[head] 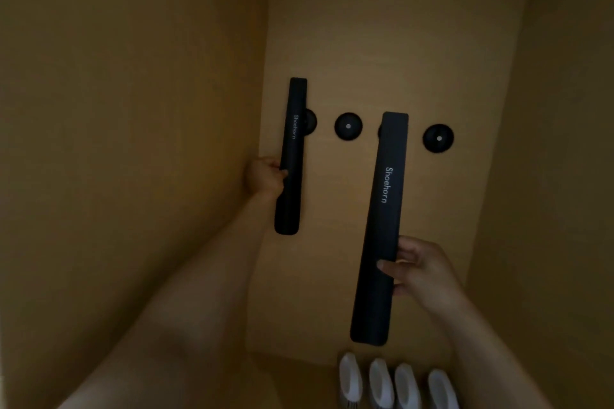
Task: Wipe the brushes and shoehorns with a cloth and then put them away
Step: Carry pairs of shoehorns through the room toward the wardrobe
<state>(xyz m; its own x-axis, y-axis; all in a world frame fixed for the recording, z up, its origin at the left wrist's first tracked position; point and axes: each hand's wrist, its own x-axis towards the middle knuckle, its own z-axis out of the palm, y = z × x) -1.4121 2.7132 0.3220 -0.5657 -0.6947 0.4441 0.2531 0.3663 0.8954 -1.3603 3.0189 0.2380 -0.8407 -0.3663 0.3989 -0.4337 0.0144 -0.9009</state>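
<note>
While my left hand [265,176] grips one shoehorn [290,156] and right hand [422,267] another [378,229], both at the back panel's mounts [348,126], misalignment risks either slipping off.

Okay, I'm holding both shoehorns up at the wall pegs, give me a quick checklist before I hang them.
1. Left hand grips the smaller black plastic shoehorn: ok.
2. Right hand grips the larger black plastic shoehorn: ok.
3. Smaller shoehorn's top over the leftmost round black wall peg: ok.
4. Larger shoehorn seated on the peg behind it: cannot tell, peg almost hidden.
5. Two other black pegs free: ok.
6. Shoehorns wiped clean: cannot tell, too dim.
</note>
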